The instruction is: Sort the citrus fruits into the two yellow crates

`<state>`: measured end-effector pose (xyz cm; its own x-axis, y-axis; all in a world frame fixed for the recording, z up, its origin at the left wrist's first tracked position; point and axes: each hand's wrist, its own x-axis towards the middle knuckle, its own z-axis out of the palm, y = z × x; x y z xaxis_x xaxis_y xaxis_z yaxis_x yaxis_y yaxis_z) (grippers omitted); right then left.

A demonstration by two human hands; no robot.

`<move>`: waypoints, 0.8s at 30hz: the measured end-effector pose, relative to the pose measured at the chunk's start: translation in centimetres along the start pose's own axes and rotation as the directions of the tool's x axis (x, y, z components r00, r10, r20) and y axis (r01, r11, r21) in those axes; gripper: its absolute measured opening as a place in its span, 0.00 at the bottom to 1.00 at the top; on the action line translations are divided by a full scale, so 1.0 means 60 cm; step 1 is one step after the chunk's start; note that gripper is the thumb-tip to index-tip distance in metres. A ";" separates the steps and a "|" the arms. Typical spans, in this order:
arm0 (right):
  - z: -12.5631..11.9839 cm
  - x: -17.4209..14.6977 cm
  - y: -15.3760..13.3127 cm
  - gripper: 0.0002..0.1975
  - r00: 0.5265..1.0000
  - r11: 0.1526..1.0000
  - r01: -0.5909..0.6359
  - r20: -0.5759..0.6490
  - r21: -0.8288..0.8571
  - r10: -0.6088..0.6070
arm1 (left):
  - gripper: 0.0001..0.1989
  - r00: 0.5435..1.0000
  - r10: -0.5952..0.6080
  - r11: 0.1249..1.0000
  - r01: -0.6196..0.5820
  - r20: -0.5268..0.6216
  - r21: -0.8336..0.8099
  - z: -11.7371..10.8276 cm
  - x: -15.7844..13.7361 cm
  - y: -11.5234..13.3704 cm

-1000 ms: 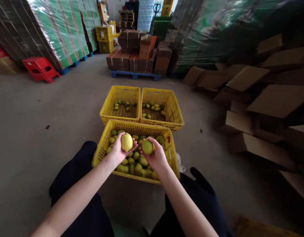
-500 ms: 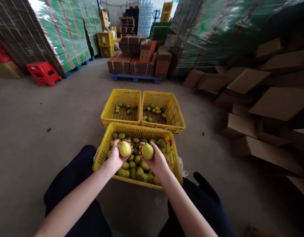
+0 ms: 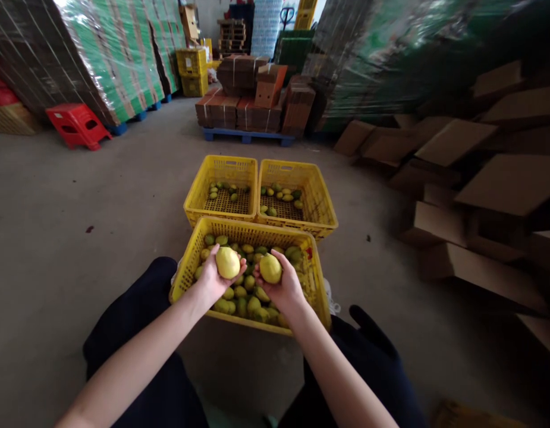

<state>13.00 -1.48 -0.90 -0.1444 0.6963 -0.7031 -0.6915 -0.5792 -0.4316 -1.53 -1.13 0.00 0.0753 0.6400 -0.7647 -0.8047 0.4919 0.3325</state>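
My left hand (image 3: 213,278) is turned palm up with its fingers curled round a pale yellow lemon (image 3: 228,263). In my right hand (image 3: 287,284) lies a second, slightly greener lemon (image 3: 270,269), held by the thumb and fingers. Both hands are above the near yellow crate (image 3: 252,324), side by side and apart from each other. Below them many green and yellow lemons (image 3: 253,305) fill the crate floor; my hands and wrists hide some of these.
Two more yellow crates, a left one (image 3: 221,160) and a right one (image 3: 297,165), stand against the near crate's far side with several lemons in each. Beyond is a blue pallet (image 3: 247,137) of flattened cartons. Cardboard boxes (image 3: 453,141) lie at right; a red stool (image 3: 78,126) stands at left.
Both lemons have turned in my hands, the right one now showing a yellower side. My hands have shifted slightly, and the whole view has tilted a little downward.
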 end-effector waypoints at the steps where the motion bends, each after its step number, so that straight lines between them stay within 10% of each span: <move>1: 0.000 0.001 0.000 0.13 1.000 1.000 -0.008 0.007 0.004 0.008 | 0.20 1.000 0.007 1.000 -0.007 0.007 0.015 -0.001 0.001 -0.001; 9: 0.001 -0.004 0.004 0.12 0.992 0.997 0.065 0.103 0.041 -0.069 | 0.23 0.988 0.012 0.990 -0.033 0.153 0.139 -0.004 -0.006 -0.003; 16: -0.005 -0.018 0.010 0.19 0.895 0.963 0.240 0.413 -0.124 -0.170 | 0.21 0.838 0.192 0.839 -0.410 0.512 0.357 -0.016 -0.024 -0.003; 24: -0.006 -0.029 0.011 0.18 0.827 0.898 0.389 0.508 -0.205 -0.243 | 0.18 0.790 0.188 0.827 -0.448 0.584 0.339 -0.029 -0.021 -0.004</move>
<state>13.03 -3.23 -0.18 -0.3108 0.9314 -0.1896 -0.5321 -0.3358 -0.7772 -2.43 -3.10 -0.05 0.2517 0.9427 -0.2192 -0.4999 0.3206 0.8045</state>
